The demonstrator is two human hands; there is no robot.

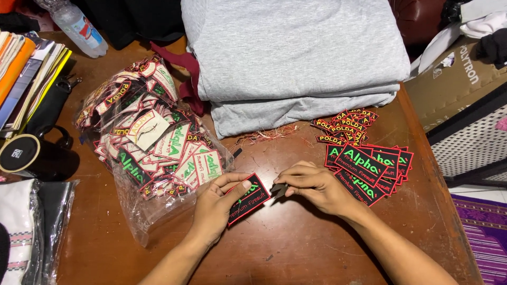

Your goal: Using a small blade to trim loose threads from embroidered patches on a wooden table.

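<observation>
My left hand (216, 203) holds a black rectangular embroidered patch (252, 199) with a red border and green lettering, thumb on top of it, just above the brown wooden table (296, 248). My right hand (314, 184) is closed on a small dark tool (278, 189), likely thread snips, whose tip sits at the patch's right edge. A fanned stack of similar black patches (369, 166) lies right behind my right hand, with smaller red-and-yellow patches (346, 125) beyond it. A clear plastic bag full of mixed patches (145, 142) lies to the left of my left hand.
Folded grey garments (296, 53) are stacked at the table's back. Loose thread trimmings (269, 135) lie in front of them. A black mug (29, 155), a book pile (26, 68), a plastic bottle (79, 26) and bagged cloth (26, 227) sit at left. The table's right edge (441, 179) is near.
</observation>
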